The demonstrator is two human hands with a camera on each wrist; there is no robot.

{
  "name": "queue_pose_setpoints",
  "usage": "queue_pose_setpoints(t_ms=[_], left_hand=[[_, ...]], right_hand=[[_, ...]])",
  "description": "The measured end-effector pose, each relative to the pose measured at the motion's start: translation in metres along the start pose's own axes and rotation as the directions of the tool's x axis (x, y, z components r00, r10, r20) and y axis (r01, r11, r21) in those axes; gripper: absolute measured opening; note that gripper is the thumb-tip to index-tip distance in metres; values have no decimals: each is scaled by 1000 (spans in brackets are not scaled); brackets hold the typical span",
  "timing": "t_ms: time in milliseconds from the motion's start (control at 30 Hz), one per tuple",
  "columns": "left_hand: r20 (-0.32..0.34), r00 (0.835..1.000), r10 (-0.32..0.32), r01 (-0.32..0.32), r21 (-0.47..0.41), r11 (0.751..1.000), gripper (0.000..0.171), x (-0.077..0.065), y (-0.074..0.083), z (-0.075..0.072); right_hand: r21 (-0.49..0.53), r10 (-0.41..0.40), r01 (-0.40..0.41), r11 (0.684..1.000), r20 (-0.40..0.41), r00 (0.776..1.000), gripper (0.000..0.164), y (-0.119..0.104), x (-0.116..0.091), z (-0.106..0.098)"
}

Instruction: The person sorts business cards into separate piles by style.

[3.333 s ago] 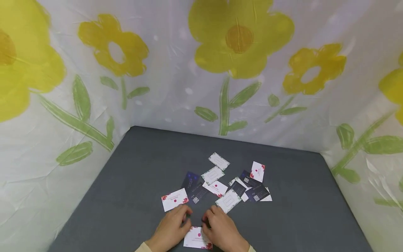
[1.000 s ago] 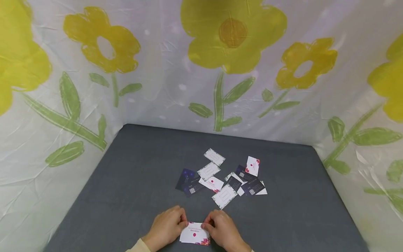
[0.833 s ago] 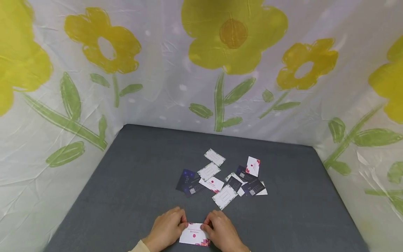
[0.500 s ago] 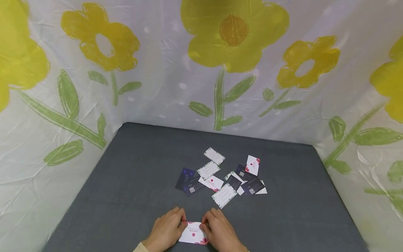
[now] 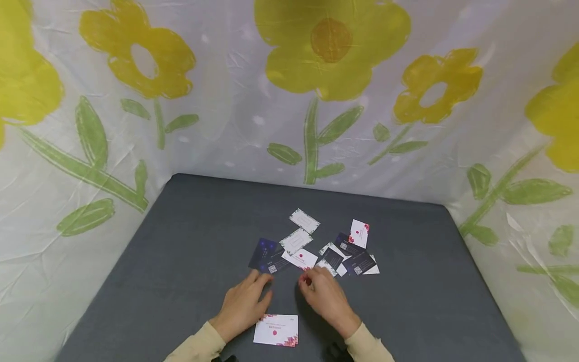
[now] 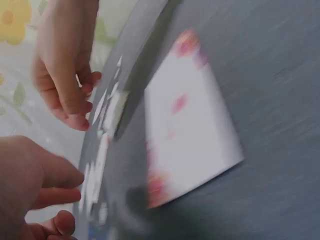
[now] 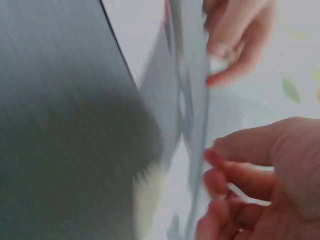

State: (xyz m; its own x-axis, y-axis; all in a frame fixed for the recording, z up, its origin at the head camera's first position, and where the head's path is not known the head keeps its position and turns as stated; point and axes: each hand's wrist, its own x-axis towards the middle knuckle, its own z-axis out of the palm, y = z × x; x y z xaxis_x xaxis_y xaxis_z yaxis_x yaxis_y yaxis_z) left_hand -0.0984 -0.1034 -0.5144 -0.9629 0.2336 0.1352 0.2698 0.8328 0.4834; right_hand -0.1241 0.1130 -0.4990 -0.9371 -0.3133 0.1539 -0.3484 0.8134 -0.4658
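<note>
A small stack of white business cards with red flower corners (image 5: 276, 330) lies near the front of the dark table, its edges slightly offset. My left hand (image 5: 243, 304) hovers just past the stack's left side, fingers loosely spread and holding nothing. Beyond it on the right, my right hand (image 5: 326, 296) has its fingers loosely bent, thumb near the fingertips, nothing visible between them. It partly covers a white card with green leaf edges (image 5: 326, 266). In the left wrist view the stack (image 6: 185, 125) is blurred, apart from both hands.
Ahead of the hands lie several scattered, overlapping cards: dark blue ones (image 5: 262, 253), white leaf-edged ones (image 5: 296, 241) and white ones with red flowers (image 5: 359, 233). A flower-printed curtain (image 5: 235, 100) encloses the table's back and sides.
A red-flower card from the left has joined the one in front, and both hands squared them. Since then both hands have let go and moved forward toward the scattered cards.
</note>
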Motion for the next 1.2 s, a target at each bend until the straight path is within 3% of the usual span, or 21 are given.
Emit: queue_pose_setpoints(t_ms=[100,233,333,433,567,667,800,933,1067,1200], left_hand=[[-39,996,83,-80,72,994,28,31,-2,3],[-32,981,192,-183,180,966,29,72,2,19],[3,967,256,-249,236,939,37,96,9,34],[55,960,273,-278,273,921,45,110,15,45],[84,961,262,-275,313,909,45,119,18,52],[76,957,281,-290,333,897,46,123,18,52],[30,947,320,-310,353,883,46,123,16,51],[-53,948,314,-285,301,910,28,123,11,42],[-116,969,220,-195,194,961,6,124,3,21],[-137,975,178,-165,99,981,7,118,3,-8]], right_hand=[[-179,51,-58,982,-43,998,24,12,26,-6],[-352,142,-119,928,41,989,54,21,49,-1],[-416,195,-146,897,78,978,59,22,56,7],[-451,198,-151,880,60,978,53,19,60,11],[-456,200,-153,877,56,978,52,17,62,12],[-408,232,-188,893,62,971,58,20,64,10],[-307,223,-211,928,6,975,39,24,66,11],[-195,152,-171,966,-108,982,14,27,66,7],[-82,109,-126,989,-191,976,9,26,68,-7],[9,105,-106,994,-248,963,8,17,65,-25]])
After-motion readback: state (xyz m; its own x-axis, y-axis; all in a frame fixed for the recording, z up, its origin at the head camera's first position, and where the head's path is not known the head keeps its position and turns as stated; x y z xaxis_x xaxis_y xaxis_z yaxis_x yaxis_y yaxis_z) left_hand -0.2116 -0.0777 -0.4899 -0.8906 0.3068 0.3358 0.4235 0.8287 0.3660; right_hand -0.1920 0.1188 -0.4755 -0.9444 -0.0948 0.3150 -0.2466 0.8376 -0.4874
